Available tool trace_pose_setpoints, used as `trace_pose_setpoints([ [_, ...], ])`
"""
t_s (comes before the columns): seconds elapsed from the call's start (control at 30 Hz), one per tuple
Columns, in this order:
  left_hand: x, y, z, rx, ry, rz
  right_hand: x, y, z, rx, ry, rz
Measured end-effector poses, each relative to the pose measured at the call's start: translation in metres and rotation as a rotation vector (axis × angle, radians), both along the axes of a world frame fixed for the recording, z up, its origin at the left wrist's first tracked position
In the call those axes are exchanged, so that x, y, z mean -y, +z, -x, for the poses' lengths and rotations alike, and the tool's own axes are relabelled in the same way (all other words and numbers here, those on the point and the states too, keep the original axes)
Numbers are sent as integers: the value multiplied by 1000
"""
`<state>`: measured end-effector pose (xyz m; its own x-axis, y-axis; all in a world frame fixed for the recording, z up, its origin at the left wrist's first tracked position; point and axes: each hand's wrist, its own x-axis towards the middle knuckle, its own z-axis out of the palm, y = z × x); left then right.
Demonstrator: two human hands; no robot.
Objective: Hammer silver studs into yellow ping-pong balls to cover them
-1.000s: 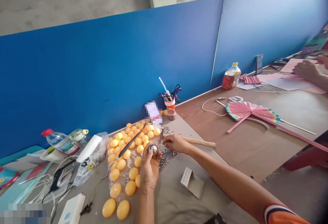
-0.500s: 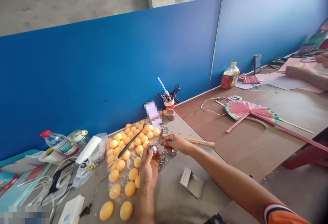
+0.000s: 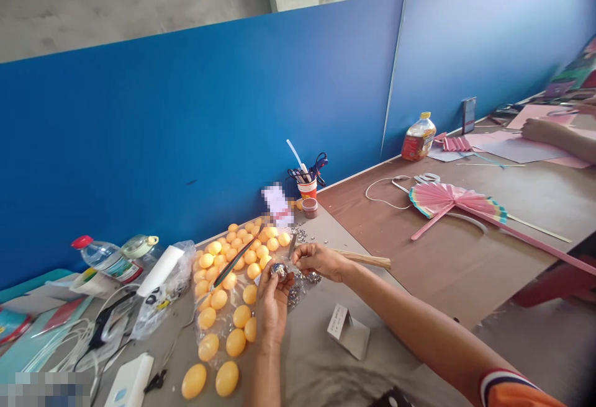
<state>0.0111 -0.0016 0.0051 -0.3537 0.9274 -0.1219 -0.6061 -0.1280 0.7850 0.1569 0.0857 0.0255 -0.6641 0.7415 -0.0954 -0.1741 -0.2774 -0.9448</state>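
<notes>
Head view shows my left hand (image 3: 272,308), its grip clenched on a small shiny silver-studded ball (image 3: 278,270) above the grey desk (image 3: 316,357), beside a clear bag of orange plastic balls (image 3: 218,298), my right hand (image 3: 319,260) pinched shut just beside it.

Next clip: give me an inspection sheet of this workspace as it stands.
Surface: grey tabletop adjoining a brown tabletop.
Job's things: silver studded ball; slim metal tool; loose silver bits; orange balls in a clear bag.
Clutter: water bottle, paper cup of pens, folded card, pink paper fan, wooden stick.
Grippers: left hand grips the ball; right hand pinches the tool beside it.
Cables: white cords at far left; a white cord near the fan.
Surroundings: blue partition; another person's hand at far right.
</notes>
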Motion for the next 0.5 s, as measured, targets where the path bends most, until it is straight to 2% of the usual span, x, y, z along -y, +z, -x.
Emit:
trace_pose_setpoints([
  [0.17,0,-2,-1,-34,-4,-9,5,-3,6,-21,7,-75],
  [0.5,1,-4,-4,-104,-1,15,15,0,16,195,-98,-277],
])
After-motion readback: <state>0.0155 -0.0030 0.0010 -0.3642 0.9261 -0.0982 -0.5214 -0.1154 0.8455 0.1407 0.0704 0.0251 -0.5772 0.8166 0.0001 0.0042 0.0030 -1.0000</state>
